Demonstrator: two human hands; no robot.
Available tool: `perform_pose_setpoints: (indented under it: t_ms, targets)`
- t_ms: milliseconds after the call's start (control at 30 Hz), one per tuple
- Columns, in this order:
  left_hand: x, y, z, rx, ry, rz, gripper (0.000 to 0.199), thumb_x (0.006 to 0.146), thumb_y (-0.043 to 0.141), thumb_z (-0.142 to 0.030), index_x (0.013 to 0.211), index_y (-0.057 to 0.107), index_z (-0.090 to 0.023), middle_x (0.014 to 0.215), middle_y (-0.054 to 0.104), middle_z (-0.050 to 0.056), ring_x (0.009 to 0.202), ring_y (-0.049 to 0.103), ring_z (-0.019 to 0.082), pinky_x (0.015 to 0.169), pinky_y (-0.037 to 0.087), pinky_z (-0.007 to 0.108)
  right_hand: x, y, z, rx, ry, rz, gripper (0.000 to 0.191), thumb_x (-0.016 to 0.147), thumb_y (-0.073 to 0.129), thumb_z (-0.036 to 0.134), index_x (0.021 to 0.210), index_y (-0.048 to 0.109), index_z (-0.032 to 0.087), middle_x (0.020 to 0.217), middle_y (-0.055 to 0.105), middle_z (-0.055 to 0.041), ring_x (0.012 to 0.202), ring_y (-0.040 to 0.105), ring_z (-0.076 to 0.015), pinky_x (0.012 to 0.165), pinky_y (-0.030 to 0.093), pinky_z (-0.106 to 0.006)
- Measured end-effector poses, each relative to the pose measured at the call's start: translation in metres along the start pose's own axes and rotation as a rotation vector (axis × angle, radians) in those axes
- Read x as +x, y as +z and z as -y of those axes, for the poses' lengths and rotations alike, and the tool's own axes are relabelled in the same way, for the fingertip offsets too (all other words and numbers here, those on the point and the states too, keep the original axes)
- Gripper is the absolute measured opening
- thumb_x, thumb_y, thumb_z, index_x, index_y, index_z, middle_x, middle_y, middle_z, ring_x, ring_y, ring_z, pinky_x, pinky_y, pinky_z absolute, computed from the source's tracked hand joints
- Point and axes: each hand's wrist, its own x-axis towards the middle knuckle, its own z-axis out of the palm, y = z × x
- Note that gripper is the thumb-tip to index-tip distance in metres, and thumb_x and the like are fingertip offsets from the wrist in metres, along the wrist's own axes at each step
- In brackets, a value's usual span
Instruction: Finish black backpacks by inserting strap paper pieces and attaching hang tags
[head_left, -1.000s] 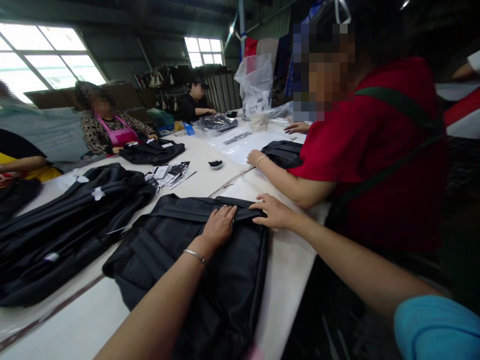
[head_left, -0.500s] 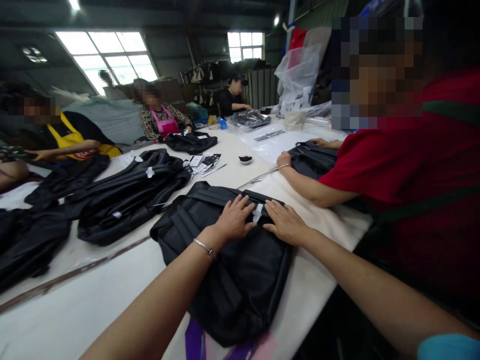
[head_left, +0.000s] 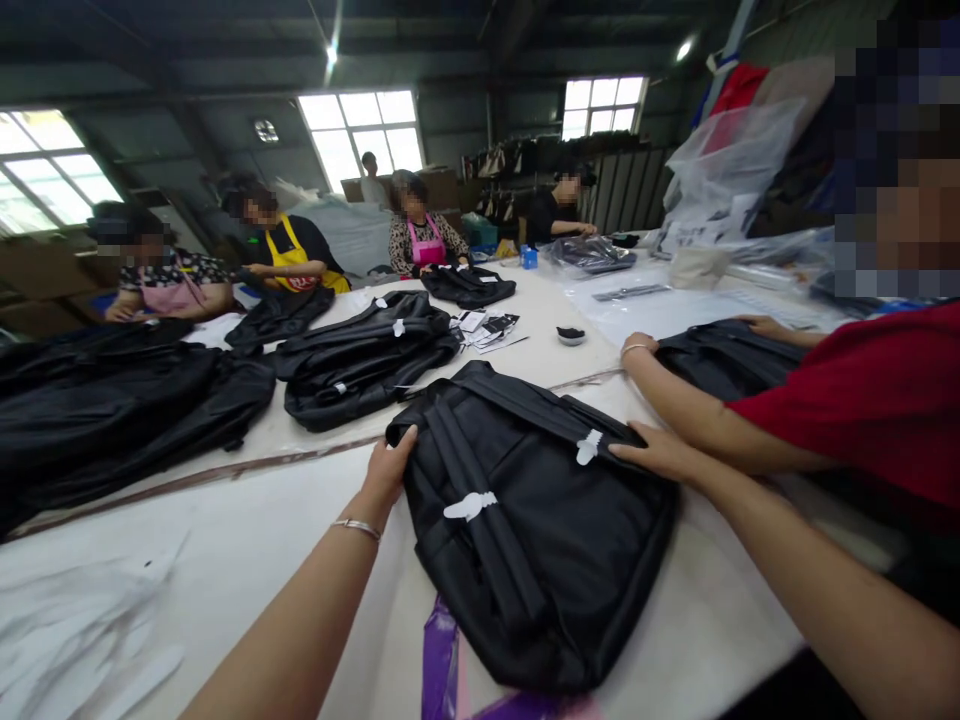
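A black bag [head_left: 570, 540] with straps lies on the pale table in front of me. One white clip [head_left: 471, 506] sits on its strap at the left, another white clip [head_left: 589, 447] near its upper right edge. My left hand [head_left: 390, 462] grips the bag's upper left corner, thumb on top and fingers hidden beneath. At the upper right edge, my right hand [head_left: 654, 450] holds the bag between thumb and fingers.
More black bags [head_left: 367, 355] lie at the left and far side. Labels [head_left: 487, 328] and a small dish [head_left: 571, 336] lie beyond my bag. At the right, a person in a red sleeve [head_left: 862, 385] handles another bag. Purple strips [head_left: 440, 660] show below mine.
My hands have moved apart from the top middle to the bag's two upper corners. The strap's left clip now shows. The view has turned left.
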Motion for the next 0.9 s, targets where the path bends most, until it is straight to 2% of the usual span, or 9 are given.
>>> perform_pose_setpoints:
  t_ms: [133, 233, 333, 400, 500, 633, 700, 767, 900]
  targets:
    - [0.012, 0.02, -0.014, -0.013, 0.001, -0.01, 0.059, 0.073, 0.072, -0.05, 0.117, 0.06, -0.014, 0.103, 0.072, 0.011, 0.101, 0.066, 0.025, 0.089, 0.052, 0.037, -0.029, -0.005, -0.006, 0.042, -0.059, 0.011, 0.068, 0.076, 0.055, 0.064, 0.124, 0.063, 0.017, 0.121, 0.066, -0.0148, 0.116, 0.06, -0.0361, 0.097, 0.05, -0.044]
    - [0.015, 0.031, -0.011, -0.008, 0.026, 0.022, 0.059, 0.068, 0.077, -0.046, 0.115, 0.061, -0.014, 0.108, 0.07, 0.013, 0.102, 0.066, 0.026, 0.089, 0.051, 0.038, -0.059, -0.01, -0.023, 0.072, -0.05, 0.069, 0.054, 0.077, 0.055, 0.062, 0.115, 0.069, 0.026, 0.118, 0.069, -0.0076, 0.113, 0.062, -0.0344, 0.095, 0.052, -0.042]
    - [0.013, 0.039, 0.002, 0.066, 0.084, 0.047, 0.062, 0.068, 0.077, -0.046, 0.119, 0.058, -0.016, 0.114, 0.068, 0.014, 0.105, 0.064, 0.028, 0.09, 0.051, 0.039, -0.08, -0.015, -0.042, 0.059, -0.041, 0.133, 0.053, 0.077, 0.055, 0.063, 0.116, 0.069, 0.031, 0.12, 0.068, -0.0049, 0.114, 0.062, -0.0331, 0.098, 0.051, -0.042]
    - [0.012, 0.042, 0.009, 0.115, 0.125, 0.049, 0.065, 0.07, 0.075, -0.048, 0.122, 0.055, -0.016, 0.116, 0.067, 0.014, 0.109, 0.063, 0.028, 0.091, 0.05, 0.039, -0.082, -0.021, -0.043, -0.043, -0.017, 0.104, 0.061, 0.074, 0.056, 0.067, 0.119, 0.068, 0.028, 0.125, 0.065, -0.0088, 0.119, 0.058, -0.0342, 0.103, 0.047, -0.043]
    - [0.011, 0.044, 0.012, 0.139, 0.146, 0.048, 0.066, 0.071, 0.073, -0.05, 0.124, 0.053, -0.016, 0.118, 0.066, 0.014, 0.111, 0.062, 0.027, 0.091, 0.05, 0.038, -0.069, -0.033, -0.015, -0.257, -0.006, -0.086, 0.078, 0.073, 0.052, 0.071, 0.13, 0.06, 0.018, 0.139, 0.053, -0.0169, 0.131, 0.045, -0.0369, 0.111, 0.036, -0.049]
    - [0.007, 0.04, 0.004, 0.164, 0.122, 0.04, 0.068, 0.074, 0.069, -0.053, 0.127, 0.05, -0.015, 0.118, 0.066, 0.016, 0.112, 0.062, 0.029, 0.092, 0.05, 0.039, -0.044, -0.039, 0.056, -0.367, -0.226, -0.313, 0.076, 0.084, 0.04, 0.065, 0.142, 0.046, 0.016, 0.153, 0.034, -0.015, 0.141, 0.031, -0.0321, 0.115, 0.029, -0.047]
    - [-0.003, 0.036, 0.003, 0.18, 0.073, 0.049, 0.07, 0.078, 0.064, -0.054, 0.132, 0.046, -0.012, 0.119, 0.065, 0.019, 0.114, 0.061, 0.03, 0.094, 0.049, 0.042, -0.039, -0.028, 0.083, -0.396, -0.324, -0.323, 0.07, 0.087, 0.038, 0.063, 0.144, 0.044, 0.021, 0.155, 0.032, -0.0114, 0.142, 0.028, -0.0312, 0.113, 0.03, -0.048]
    - [-0.019, 0.032, 0.005, 0.188, 0.046, 0.078, 0.072, 0.082, 0.059, -0.053, 0.137, 0.04, -0.008, 0.124, 0.062, 0.022, 0.119, 0.058, 0.031, 0.099, 0.046, 0.043, -0.037, -0.008, 0.095, -0.444, -0.354, -0.269, 0.066, 0.089, 0.039, 0.061, 0.144, 0.043, 0.027, 0.155, 0.032, -0.0094, 0.143, 0.026, -0.0335, 0.111, 0.031, -0.053]
    - [-0.055, 0.026, 0.012, 0.127, 0.176, 0.138, 0.072, 0.082, 0.061, -0.044, 0.142, 0.035, -0.015, 0.136, 0.055, 0.017, 0.125, 0.053, 0.028, 0.106, 0.04, 0.042, -0.034, 0.029, 0.082, -0.503, -0.258, -0.109, 0.065, 0.088, 0.038, 0.063, 0.146, 0.039, 0.033, 0.154, 0.034, -0.0094, 0.14, 0.028, -0.0406, 0.1, 0.036, -0.065]
